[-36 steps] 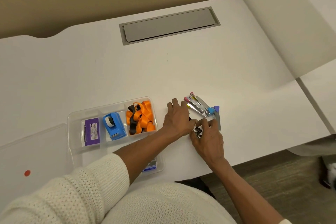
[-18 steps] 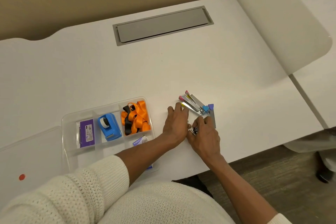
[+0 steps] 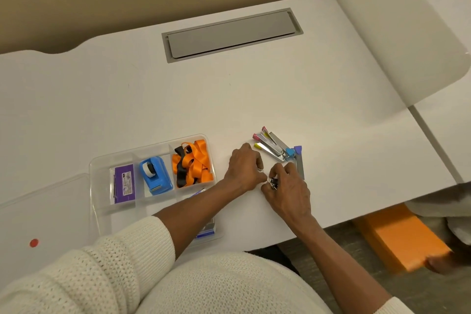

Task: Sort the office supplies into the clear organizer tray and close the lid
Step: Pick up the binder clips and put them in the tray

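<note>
**Head view: both hands gathered over small clips beside the organizer tray**

Head view looks down on a white tabletop (image 3: 280, 99). Just below the middle of the frame the two hands meet. The left hand (image 3: 246, 167) lies knuckles up with its fingers curled under; whether it holds anything cannot be told. The right hand (image 3: 289, 190) is closed, fingertips pinching a small cluster of dark binder clips (image 3: 273, 182) that shows between thumb and fingers, right where the two hands touch.

Just above and to the right of the hands lies a loose bundle of metal staple strips with coloured ends (image 3: 274, 146), with one grey strip (image 3: 299, 164) lying apart at its right edge, close to the right hand.

The clear organizer tray (image 3: 100, 211) sits at lower left of centre, partly crossed by the left forearm in its cream knit sleeve (image 3: 122, 260). Its three upper compartments hold, from left to right, a purple packet (image 3: 124, 183), a blue tape dispenser (image 3: 155, 176) and orange and black lanyards (image 3: 192, 163). The lower section is mostly hidden by the arm; a blue-edged item (image 3: 206, 232) shows at its right end. The clear lid (image 3: 43, 214), marked with a red dot, lies flat to the left of the tray, touching it.

A grey cable hatch (image 3: 229, 33) is set into the tabletop at upper centre.
</note>
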`<state>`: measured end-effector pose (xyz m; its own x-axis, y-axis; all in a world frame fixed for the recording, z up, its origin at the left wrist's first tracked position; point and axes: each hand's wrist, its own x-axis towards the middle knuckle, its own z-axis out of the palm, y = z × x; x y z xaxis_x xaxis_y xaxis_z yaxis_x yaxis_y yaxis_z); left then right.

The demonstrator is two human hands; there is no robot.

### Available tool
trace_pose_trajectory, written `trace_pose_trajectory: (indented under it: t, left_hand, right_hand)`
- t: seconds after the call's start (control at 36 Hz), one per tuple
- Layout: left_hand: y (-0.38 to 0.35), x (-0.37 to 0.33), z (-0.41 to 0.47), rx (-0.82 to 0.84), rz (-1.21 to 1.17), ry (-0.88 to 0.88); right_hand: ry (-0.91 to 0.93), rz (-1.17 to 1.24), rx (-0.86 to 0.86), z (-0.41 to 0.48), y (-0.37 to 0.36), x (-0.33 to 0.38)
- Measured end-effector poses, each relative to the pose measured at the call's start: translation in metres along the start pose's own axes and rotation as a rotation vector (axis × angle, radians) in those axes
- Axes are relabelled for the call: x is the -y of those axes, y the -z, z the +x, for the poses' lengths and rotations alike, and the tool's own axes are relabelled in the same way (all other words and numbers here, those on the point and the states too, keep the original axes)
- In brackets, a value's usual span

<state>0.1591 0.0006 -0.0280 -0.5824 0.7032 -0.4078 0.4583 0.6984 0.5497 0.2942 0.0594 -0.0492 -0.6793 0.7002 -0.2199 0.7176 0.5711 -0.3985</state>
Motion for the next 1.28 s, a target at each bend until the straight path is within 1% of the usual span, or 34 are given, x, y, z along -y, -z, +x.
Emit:
trace_pose_trajectory:
  t: [0.08, 0.19, 0.33, 0.44, 0.53, 0.64, 0.81, 0.97, 1.03, 1.08, 1.19, 1.28]
  left_hand:
    - [0.006, -0.002, 0.002, -0.012, -0.103, 0.054]
    - [0.017, 0.001, 0.004, 0.033, -0.249, 0.142]
    - [0.029, 0.005, 0.005, 0.079, -0.356, 0.215]
    - [0.038, 0.008, 0.004, 0.121, -0.549, 0.313]
    - [0.049, 0.009, 0.001, 0.162, -0.674, 0.348]
    - [0.069, 0.016, -0.009, 0.178, -0.797, 0.356]
    - [0.104, 0.042, -0.041, 0.159, -0.994, 0.366]
    - [0.129, 0.076, -0.081, 0.06, -1.114, 0.382]
    - [0.133, 0.088, -0.093, 0.034, -1.142, 0.398]
    - [0.135, 0.098, -0.105, 0.013, -1.162, 0.413]
    - [0.132, 0.111, -0.123, -0.047, -1.181, 0.447]
    - [0.13, 0.115, -0.132, -0.074, -1.195, 0.467]
  right_hand:
    - [0.005, 0.005, -0.002, 0.0, -0.001, -0.002]
    - [-0.012, 0.025, 0.002, 0.002, -0.003, -0.002]
    - [-0.017, 0.023, -0.005, 0.003, -0.004, -0.002]
    - [-0.005, 0.011, -0.017, 0.003, -0.003, 0.001]
    - [0.003, -0.011, -0.018, 0.003, -0.002, 0.004]
    - [-0.002, 0.001, 0.005, 0.004, -0.003, 0.008]
    - [-0.087, 0.172, 0.011, 0.009, -0.002, 0.013]
    - [-0.156, 0.291, 0.037, 0.017, 0.002, 0.016]
    - [-0.157, 0.285, 0.055, 0.018, 0.003, 0.017]
    - [-0.118, 0.243, 0.061, 0.019, 0.005, 0.017]
    - [0.028, 0.023, 0.088, 0.017, 0.006, 0.02]
    - [0.097, -0.053, 0.102, 0.016, 0.004, 0.023]
